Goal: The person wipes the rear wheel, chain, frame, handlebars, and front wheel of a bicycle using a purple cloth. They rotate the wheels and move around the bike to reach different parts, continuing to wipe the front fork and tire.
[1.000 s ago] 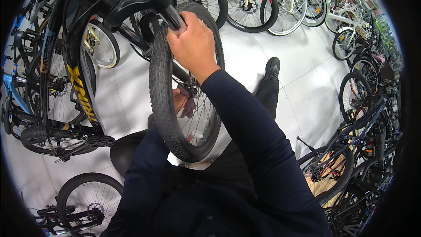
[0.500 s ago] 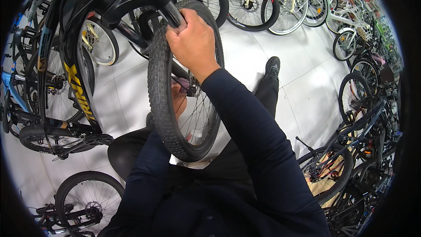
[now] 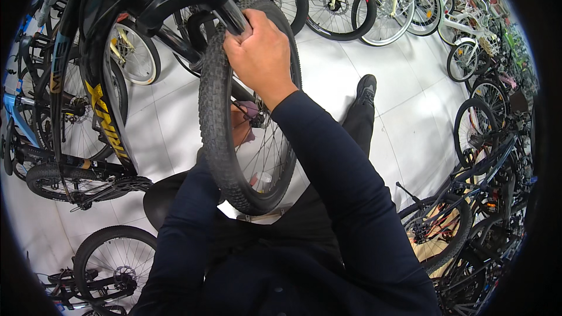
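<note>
A bicycle's front wheel with a knobby black tire [image 3: 219,117] stands upright between my legs, set in a black suspension fork [image 3: 231,14]. My right hand [image 3: 260,55] is closed around the lower part of the near fork leg, its wrist resting over the tire. Behind the tire, partly seen through the spokes, my left hand [image 3: 241,131] is beside the wheel hub [image 3: 258,118] with a crumpled purplish-pink cloth [image 3: 249,107]. Tire and spokes hide most of its fingers. The black frame [image 3: 99,99] with yellow lettering extends to the left.
Parked bicycles line the back and the right side, among them a dark bike [image 3: 436,228] close by. Another wheel [image 3: 117,269] lies at the lower left. White tiled floor [image 3: 404,105] spreads beyond my outstretched foot [image 3: 366,89]. A small whitish object [image 3: 264,178] shows through the spokes.
My left hand and the cloth have shifted slightly beside the hub, and my left forearm has moved a little. My right hand keeps its grip on the fork leg. The view has shifted slightly.
</note>
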The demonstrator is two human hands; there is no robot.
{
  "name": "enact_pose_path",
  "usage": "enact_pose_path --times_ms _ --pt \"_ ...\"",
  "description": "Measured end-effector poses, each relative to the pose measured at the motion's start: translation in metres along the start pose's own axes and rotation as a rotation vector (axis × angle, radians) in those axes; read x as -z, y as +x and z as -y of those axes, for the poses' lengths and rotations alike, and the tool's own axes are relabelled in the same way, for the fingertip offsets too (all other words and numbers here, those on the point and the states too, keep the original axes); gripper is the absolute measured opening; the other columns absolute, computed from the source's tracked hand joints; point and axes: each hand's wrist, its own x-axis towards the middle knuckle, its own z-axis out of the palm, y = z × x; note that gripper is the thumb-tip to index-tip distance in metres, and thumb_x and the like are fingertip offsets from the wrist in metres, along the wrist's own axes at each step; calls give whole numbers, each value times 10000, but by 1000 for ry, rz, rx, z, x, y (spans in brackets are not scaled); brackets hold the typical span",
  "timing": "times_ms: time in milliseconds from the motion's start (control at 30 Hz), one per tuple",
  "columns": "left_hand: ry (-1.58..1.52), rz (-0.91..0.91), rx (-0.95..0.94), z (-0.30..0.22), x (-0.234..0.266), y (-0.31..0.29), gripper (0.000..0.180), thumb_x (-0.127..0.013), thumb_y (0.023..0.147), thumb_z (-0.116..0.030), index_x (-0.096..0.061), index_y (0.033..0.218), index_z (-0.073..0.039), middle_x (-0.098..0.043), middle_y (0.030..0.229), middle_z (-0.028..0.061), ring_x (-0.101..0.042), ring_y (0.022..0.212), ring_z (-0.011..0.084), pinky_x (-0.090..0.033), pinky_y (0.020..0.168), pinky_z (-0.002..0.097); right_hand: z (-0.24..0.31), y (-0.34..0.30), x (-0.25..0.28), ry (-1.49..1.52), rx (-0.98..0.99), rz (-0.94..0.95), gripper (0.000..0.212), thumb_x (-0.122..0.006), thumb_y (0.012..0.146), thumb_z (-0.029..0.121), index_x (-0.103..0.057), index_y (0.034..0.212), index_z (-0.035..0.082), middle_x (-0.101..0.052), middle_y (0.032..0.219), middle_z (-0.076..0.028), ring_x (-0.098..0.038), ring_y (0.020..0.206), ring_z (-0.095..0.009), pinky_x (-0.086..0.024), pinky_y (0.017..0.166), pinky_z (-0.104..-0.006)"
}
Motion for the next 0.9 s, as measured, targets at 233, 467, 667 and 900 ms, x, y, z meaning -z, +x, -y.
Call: enact_pose_path --times_ms 233,467,667,900 --pt "133 122 -15 -6 13 20 235 -627 913 21 -649 1146 9 -684 1046 121 -668 893 176 -545 696 307 0 1 -2 -39 26 -38 399 -739 859 233 -644 1169 1 -713 988 -224 -683 931 -430 -537 836 -484" --pt "64 157 -5 -21 19 16 241 -644 932 -7 -664 1168 35 -705 1028 128 -674 849 169 -554 682 297 3 1 1 -67 19 -22 403 -734 865 225 -635 1181 -3 -712 980 -221 -680 926 -438 -535 833 -489" --pt "-173 -39 -29 -26 4 10 255 -658 948 -31 -677 1187 56 -722 1013 134 -679 811 162 -562 671 288 2 0 2 -44 7 -3 409 -735 868 233 -632 1183 -6 -711 1001 -223 -679 931 -435 -532 842 -493" --pt "-72 -554 135 -58 13 -4 308 -640 965 -7 -673 1253 98 -753 996 112 -684 802 139 -553 693 261 -2 -1 0 -39 2 12 406 -744 860 230 -637 1188 15 -712 998 -218 -669 961 -431 -524 857 -501"
